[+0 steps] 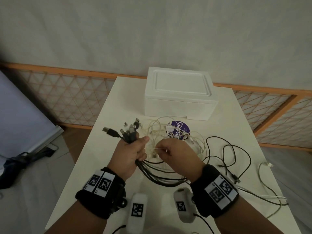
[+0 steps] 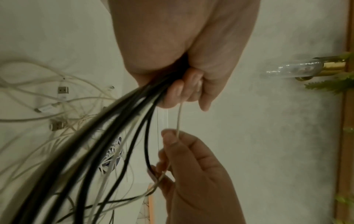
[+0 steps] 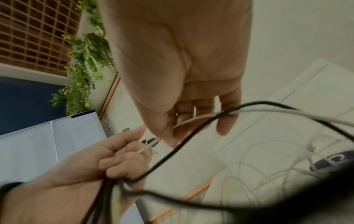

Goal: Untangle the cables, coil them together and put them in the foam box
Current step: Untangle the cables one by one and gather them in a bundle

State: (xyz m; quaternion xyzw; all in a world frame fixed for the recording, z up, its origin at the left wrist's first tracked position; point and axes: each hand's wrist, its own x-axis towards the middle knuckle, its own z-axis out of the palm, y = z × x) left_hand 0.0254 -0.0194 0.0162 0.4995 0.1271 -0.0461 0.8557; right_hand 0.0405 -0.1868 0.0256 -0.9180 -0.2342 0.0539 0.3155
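Fingers: the left hand [image 1: 130,154] has its fingers [image 2: 177,91] wrapped tight round a bundle of black cables [image 1: 128,135], plug ends fanned out above the fist; the right hand [image 1: 175,152] pinches one thin white cable [image 2: 179,119] between thumb and fingertips [image 2: 169,137], the other fingers loosely curled.

Cables: the gathered bundle is held up over the near middle of the surface [image 1: 108,119] — its tails droop from under the left fist and run on toward the right edge. The white cable stretches taut between the two hands. A loose white tangle [image 1: 168,132] lies mid-surface, just behind the hands; black loops [image 1: 228,154] sprawl toward the right edge.

Foam box: the foam box [image 1: 180,95] sits at the far edge, lid on, well apart from both hands.

Step in hand: untangling, by my reading — one white lead is being drawn free to join the held bundle. Coiling has not begun.

Next move: it seems to call for sliding the pinch along the white cable to find its plug, then tucking that end into the left fist without loosening the grip. The box lid would need lifting later.

Around: a round purple label [image 1: 180,130] lies under the white tangle; two white tagged devices [image 1: 137,210] rest at the near edge.
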